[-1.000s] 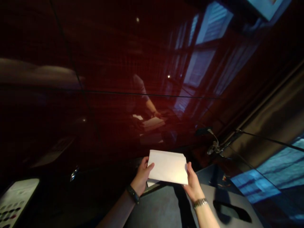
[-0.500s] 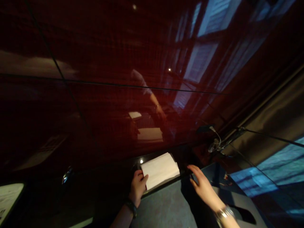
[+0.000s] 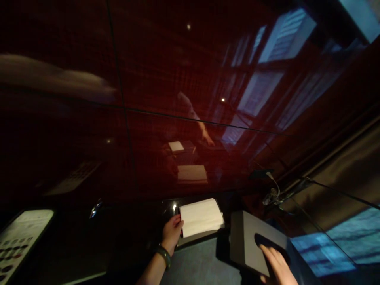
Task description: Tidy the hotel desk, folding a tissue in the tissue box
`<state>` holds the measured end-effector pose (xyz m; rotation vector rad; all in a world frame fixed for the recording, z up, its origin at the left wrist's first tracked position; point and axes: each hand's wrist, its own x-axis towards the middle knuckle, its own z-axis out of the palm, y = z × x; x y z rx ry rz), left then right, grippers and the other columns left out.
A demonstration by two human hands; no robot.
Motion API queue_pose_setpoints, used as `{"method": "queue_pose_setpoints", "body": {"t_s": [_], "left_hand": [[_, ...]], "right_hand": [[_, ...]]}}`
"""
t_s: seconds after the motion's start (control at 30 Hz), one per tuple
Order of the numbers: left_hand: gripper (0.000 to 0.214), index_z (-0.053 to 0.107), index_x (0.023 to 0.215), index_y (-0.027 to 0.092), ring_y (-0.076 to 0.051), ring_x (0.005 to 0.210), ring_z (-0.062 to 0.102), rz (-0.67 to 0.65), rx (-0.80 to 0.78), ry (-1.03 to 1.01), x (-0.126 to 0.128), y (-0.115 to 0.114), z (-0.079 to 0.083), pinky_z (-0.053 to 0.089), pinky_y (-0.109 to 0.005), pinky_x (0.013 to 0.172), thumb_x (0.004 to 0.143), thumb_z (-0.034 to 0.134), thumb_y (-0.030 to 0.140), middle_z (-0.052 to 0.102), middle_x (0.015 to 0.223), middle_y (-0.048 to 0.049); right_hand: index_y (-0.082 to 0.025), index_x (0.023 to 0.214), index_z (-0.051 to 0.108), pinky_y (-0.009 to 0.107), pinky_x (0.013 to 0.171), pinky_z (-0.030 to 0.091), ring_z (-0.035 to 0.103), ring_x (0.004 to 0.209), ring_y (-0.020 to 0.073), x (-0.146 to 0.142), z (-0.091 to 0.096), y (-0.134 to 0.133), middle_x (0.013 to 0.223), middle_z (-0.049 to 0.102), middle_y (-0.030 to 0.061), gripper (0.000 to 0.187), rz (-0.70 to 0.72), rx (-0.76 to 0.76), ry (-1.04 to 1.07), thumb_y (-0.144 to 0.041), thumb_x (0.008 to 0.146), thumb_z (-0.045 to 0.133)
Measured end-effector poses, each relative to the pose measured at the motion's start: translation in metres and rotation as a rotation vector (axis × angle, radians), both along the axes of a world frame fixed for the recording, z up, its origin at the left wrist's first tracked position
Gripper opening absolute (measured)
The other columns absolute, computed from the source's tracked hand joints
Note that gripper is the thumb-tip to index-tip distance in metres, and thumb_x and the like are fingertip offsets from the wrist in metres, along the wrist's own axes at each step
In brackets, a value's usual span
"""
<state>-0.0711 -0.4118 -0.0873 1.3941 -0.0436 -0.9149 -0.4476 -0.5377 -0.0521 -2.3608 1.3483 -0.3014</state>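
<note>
A stack of folded white tissues [image 3: 202, 217] lies on a dark base at the lower middle. My left hand [image 3: 172, 233] is closed on the stack's left end, thumb in front; its other fingers are partly hidden. At the lower right, a grey tissue box cover [image 3: 252, 233] with a dark oval slot stands tilted, apart from the tissues. My right hand [image 3: 277, 263] grips this cover at the slot, its fingertips at the slot's edge and its thumb low near the bottom of the picture.
Behind rises a glossy dark red panelled wall [image 3: 154, 142] that mirrors the tissues and an arm. A flat grey-blue surface [image 3: 198, 263] lies in front. At the left is a phone or panel with a lit screen [image 3: 23, 237]. A coiled cable [image 3: 271, 196] hangs at the right.
My right hand has gone from open beside the tissues to gripping the grey cover, which is now raised and tilted. My left hand stays at the tissues' left end. The view has shifted.
</note>
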Motion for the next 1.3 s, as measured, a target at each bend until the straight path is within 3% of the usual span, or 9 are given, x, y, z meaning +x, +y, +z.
{"method": "queue_pose_setpoints", "body": {"t_s": [0.1,0.17,0.27,0.37,0.53,0.77,1.03,1.13,1.3], "left_hand": [[0.015,0.062,0.094,0.011,-0.017,0.076,0.068,0.03,0.002,0.077,-0.003,0.005,0.011,0.051,-0.023,0.06,0.089,0.056,-0.001,0.072,0.092,-0.0103],[0.013,0.063,0.095,0.01,-0.015,0.076,0.068,0.046,0.012,0.132,-0.003,0.011,0.016,0.052,-0.023,0.065,0.092,0.054,0.002,0.071,0.097,-0.0121],[0.013,0.062,0.104,0.007,-0.015,0.076,0.068,0.056,0.028,0.213,0.001,0.023,0.02,0.054,-0.026,0.071,0.095,0.053,0.007,0.069,0.111,-0.0185],[0.019,0.06,0.112,0.006,-0.018,0.081,0.069,0.049,0.021,0.26,0.007,0.038,0.022,0.055,-0.03,0.074,0.096,0.053,0.012,0.064,0.123,-0.0225],[0.025,0.057,0.117,0.004,-0.021,0.088,0.069,0.048,-0.006,0.269,0.012,0.055,0.024,0.055,-0.034,0.078,0.098,0.043,0.008,0.062,0.126,-0.0243],[0.023,0.067,0.11,0.009,-0.03,0.109,0.063,0.1,0.025,0.147,0.003,0.054,0.012,0.053,-0.041,0.084,0.092,0.054,0.013,0.062,0.129,-0.0194],[0.032,0.059,0.124,0.003,-0.031,0.126,0.055,0.015,0.04,0.09,-0.007,0.044,0.014,0.046,-0.047,0.103,0.096,0.052,0.015,0.054,0.14,-0.0224],[0.035,0.057,0.127,0.0,-0.031,0.131,0.05,0.005,0.076,0.062,-0.01,0.039,0.015,0.038,-0.046,0.113,0.095,0.053,0.013,0.053,0.141,-0.0239],[0.038,0.055,0.131,0.005,-0.028,0.134,0.048,-0.01,0.091,0.047,-0.015,0.038,0.02,0.036,-0.04,0.115,0.097,0.053,0.021,0.051,0.144,-0.0201]], "right_hand": [[-0.017,0.137,0.058,0.052,0.121,0.028,0.045,0.137,0.0338,0.095,0.05,0.012,0.142,0.056,0.0132,0.071,0.28,0.059,0.034,-0.023,0.066,0.054],[-0.02,0.136,0.057,0.048,0.119,0.029,0.048,0.13,0.03,0.153,0.063,0.021,0.137,0.059,0.0108,0.077,0.401,0.064,0.052,-0.014,0.059,0.052],[-0.022,0.135,0.056,0.044,0.114,0.031,0.049,0.121,0.0283,0.214,0.058,0.024,0.13,0.06,0.0089,0.084,0.489,0.038,0.092,-0.011,0.053,0.053],[-0.024,0.138,0.054,0.045,0.115,0.026,0.048,0.121,0.0285,0.238,0.043,0.017,0.131,0.059,0.0069,0.086,0.555,0.002,0.149,-0.01,0.053,0.054],[-0.033,0.135,0.056,0.044,0.12,0.015,0.048,0.127,0.0243,0.243,0.035,0.011,0.132,0.061,0.0023,0.081,0.629,0.008,0.208,-0.003,0.059,0.048],[-0.027,0.143,0.048,0.051,0.113,0.028,0.047,0.125,0.0322,0.24,0.032,0.028,0.14,0.057,0.0083,0.085,0.624,-0.033,0.295,-0.007,0.061,0.05],[-0.03,0.145,0.047,0.047,0.123,0.019,0.042,0.138,0.0267,0.217,0.031,0.031,0.149,0.05,0.0036,0.081,0.559,0.054,0.106,-0.007,0.068,0.055],[-0.024,0.144,0.049,0.047,0.125,0.02,0.033,0.146,0.0269,0.198,0.017,0.012,0.155,0.044,0.0076,0.062,0.347,0.098,-0.179,-0.037,0.084,0.058],[-0.002,0.133,0.054,0.047,0.123,0.023,0.038,0.143,0.0379,0.176,-0.01,-0.049,0.146,0.048,0.0267,0.11,-0.362,0.38,-0.467,-0.086,0.062,0.049]]}}
